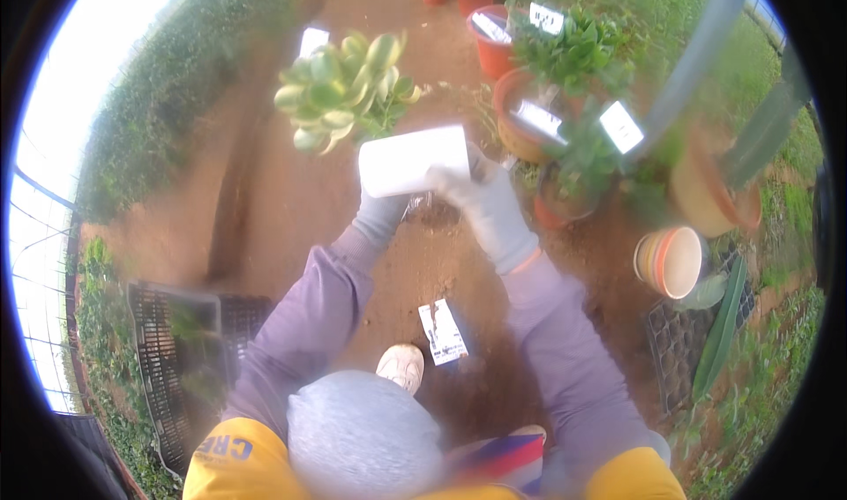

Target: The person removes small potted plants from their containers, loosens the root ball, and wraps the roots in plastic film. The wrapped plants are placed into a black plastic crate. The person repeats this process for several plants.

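Both of my hands, in grey gloves, hold a smooth white cylinder-shaped thing [413, 161] slightly tilted in front of me; whether it is a pot cannot be made out. My right hand [481, 204] is closed on its right end, with fingers over the near side. Behind and under its left end is my left hand [383, 213], its fingers mostly hidden. Just beyond rises a succulent with pale-edged green leaves [340, 90]; its base is hidden behind the white thing. Loose dark soil [434, 210] lies on the ground below.
Potted plants with white tags stand at the far right, including an orange pot [494, 54]. Nearer right are a striped pot [668, 262] on its side and a black cell tray [670, 359]. A black crate [163, 350] sits left. A white card [443, 332] lies near my shoe [401, 367].
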A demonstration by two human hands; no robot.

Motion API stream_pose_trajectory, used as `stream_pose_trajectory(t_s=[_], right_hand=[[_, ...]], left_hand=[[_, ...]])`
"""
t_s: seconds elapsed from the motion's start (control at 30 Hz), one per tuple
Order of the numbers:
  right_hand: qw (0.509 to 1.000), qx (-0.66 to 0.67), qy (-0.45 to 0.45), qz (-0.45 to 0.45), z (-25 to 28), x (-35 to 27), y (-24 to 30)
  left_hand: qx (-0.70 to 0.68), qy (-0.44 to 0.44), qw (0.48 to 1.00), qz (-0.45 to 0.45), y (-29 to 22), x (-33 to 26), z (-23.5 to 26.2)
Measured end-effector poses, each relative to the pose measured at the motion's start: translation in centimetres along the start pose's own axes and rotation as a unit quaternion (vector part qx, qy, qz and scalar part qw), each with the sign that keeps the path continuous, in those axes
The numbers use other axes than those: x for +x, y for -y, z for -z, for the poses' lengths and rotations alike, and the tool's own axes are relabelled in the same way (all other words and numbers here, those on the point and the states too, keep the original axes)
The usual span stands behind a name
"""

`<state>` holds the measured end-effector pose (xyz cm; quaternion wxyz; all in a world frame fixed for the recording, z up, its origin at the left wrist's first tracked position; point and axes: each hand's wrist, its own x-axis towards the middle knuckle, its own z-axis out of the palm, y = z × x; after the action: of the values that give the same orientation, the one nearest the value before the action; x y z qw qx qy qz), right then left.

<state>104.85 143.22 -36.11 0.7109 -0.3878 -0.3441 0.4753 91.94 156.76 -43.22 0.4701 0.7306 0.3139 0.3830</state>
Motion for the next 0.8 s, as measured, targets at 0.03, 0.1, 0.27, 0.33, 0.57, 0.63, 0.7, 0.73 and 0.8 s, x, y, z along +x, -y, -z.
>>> stream_pose_trajectory(t_s=[0.03,0.1,0.27,0.33,0.57,0.63,0.7,0.73,0.8], right_hand=[[0.993,-0.102,0.031,0.049,0.0,-0.9,-0.8],[0.996,-0.086,-0.007,0.004,-0.2,-3.1,-2.0],[0.991,-0.057,-0.027,-0.119,-2.4,-8.5,-4.1],[0.975,-0.11,-0.061,-0.185,-1.8,-8.0,-5.8],[0.97,0.092,-0.219,-0.041,1.8,0.3,-7.9],[0.96,0.223,-0.162,0.052,-0.4,0.7,-7.1],[0.965,0.128,-0.17,0.156,-3.0,0.7,-6.3],[0.97,0.016,-0.176,0.166,-3.5,0.5,-5.8],[0.975,0.047,-0.172,0.134,-3.4,0.3,-4.9]], left_hand=[[0.027,0.022,0.999,0.002,0.6,0.1,0.1],[-0.312,0.041,0.943,0.104,0.9,0.4,0.3],[-0.272,-0.075,0.945,0.167,-1.6,2.4,1.8],[-0.283,-0.094,0.943,0.149,-2.3,2.0,2.1],[0.016,-0.059,0.989,0.133,-2.2,-1.2,0.8],[0.119,-0.082,0.983,0.11,-3.0,-0.9,0.5],[0.162,-0.082,0.976,0.119,-4.6,-0.8,0.4],[0.082,-0.07,0.984,0.145,-5.6,-0.9,0.5],[-0.157,0.008,0.963,0.218,-7.2,-1.5,1.2]])
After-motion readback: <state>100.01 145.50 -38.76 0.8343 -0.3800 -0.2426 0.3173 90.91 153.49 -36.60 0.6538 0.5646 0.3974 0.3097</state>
